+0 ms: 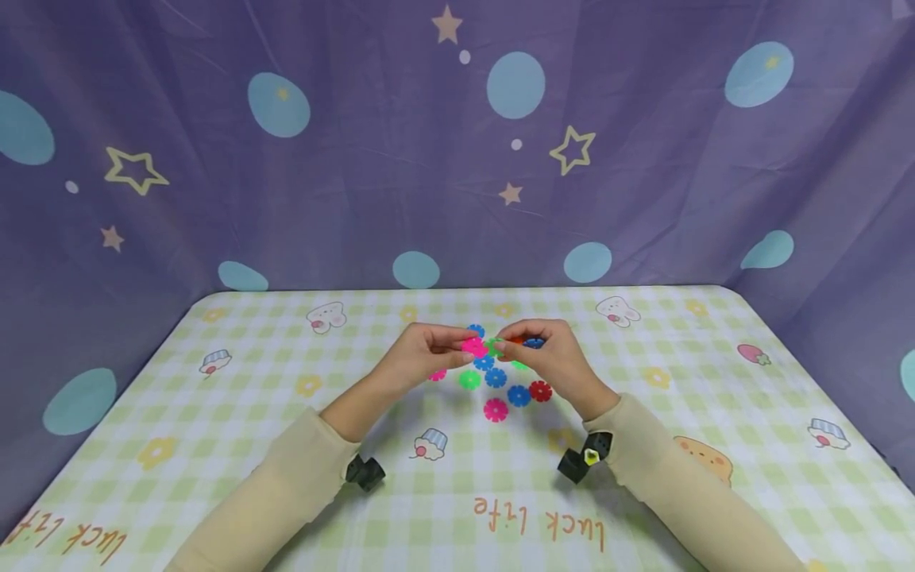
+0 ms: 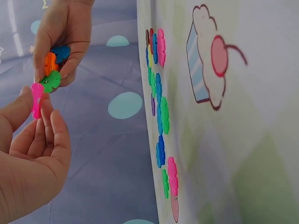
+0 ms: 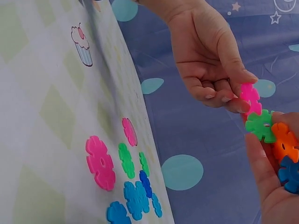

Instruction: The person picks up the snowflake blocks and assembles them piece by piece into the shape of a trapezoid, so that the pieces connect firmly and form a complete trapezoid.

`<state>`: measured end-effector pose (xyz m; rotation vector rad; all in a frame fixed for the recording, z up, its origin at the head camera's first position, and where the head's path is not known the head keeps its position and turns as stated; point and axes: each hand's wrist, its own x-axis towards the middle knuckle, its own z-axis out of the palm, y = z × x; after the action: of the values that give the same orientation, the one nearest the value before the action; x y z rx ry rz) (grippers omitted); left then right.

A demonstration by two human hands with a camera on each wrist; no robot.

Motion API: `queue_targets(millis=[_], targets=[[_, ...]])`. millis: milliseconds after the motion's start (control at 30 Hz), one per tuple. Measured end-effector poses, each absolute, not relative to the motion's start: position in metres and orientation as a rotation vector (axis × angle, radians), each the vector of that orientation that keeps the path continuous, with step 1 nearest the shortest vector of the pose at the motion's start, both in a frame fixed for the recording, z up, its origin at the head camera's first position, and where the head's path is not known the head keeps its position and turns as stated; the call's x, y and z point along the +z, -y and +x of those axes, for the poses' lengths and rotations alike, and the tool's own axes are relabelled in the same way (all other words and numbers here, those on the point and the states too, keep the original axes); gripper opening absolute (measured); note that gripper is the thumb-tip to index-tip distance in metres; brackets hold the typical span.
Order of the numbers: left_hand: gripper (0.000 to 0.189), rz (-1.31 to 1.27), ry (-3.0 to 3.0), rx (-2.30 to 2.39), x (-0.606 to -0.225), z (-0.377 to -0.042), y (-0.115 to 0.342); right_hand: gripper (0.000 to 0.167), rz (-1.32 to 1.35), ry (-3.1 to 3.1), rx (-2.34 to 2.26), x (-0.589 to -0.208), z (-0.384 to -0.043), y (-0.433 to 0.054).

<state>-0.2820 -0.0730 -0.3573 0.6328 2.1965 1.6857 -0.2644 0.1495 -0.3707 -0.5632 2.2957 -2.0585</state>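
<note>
My left hand (image 1: 418, 355) pinches a pink snowflake disc (image 3: 251, 97) between thumb and fingers, above the table. Facing it, my right hand (image 1: 557, 361) grips a short chain of snowflake discs: a green disc (image 3: 259, 126), an orange disc (image 3: 283, 145) and a blue disc (image 2: 61, 53). The pink disc meets the edge of the green one; whether their slots are interlocked I cannot tell. Fingers of the right hand partly cover the chain in the head view.
Below the hands, loose snowflake discs lie on the checked tablecloth (image 1: 286, 445), among them a pink disc (image 1: 496, 410), a red disc (image 1: 540, 391), a blue disc (image 1: 519, 396) and a light green disc (image 1: 469, 379). A purple curtain (image 1: 429, 199) hangs behind the table.
</note>
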Motion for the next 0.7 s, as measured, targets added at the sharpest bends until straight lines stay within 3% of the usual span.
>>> queue_targets(millis=[700], targets=[[0.033, 0.699, -2.280, 1.717, -0.361, -0.272, 0.059, 0.009, -0.731, -2.117, -2.186, -0.370, -0.263, -0.152]])
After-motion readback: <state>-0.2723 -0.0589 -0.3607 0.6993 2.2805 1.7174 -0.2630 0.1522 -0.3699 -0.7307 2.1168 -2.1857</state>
